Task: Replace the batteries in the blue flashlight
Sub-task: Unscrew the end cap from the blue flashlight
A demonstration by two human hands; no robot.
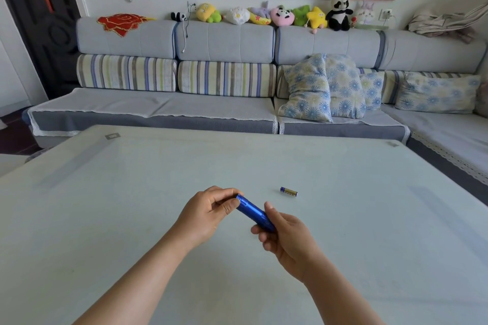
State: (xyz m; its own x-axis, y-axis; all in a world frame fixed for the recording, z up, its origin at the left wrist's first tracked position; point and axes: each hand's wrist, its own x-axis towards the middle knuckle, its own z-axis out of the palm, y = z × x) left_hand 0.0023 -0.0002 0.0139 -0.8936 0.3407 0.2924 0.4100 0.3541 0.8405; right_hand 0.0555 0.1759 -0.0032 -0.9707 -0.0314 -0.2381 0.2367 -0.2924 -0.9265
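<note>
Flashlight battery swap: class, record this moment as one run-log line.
blue flashlight: held above table | left hand: grip on far end | right hand: grip on near end | battery: lying on table, untouched

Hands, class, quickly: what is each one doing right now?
Left hand: closed, fingertips pinching the far end of the blue flashlight.
Right hand: closed around the flashlight's near end.

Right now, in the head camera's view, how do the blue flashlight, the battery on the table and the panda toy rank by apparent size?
1. Blue flashlight
2. Panda toy, nearly alike; it sits much farther off, so truly it is likely bigger.
3. Battery
</note>
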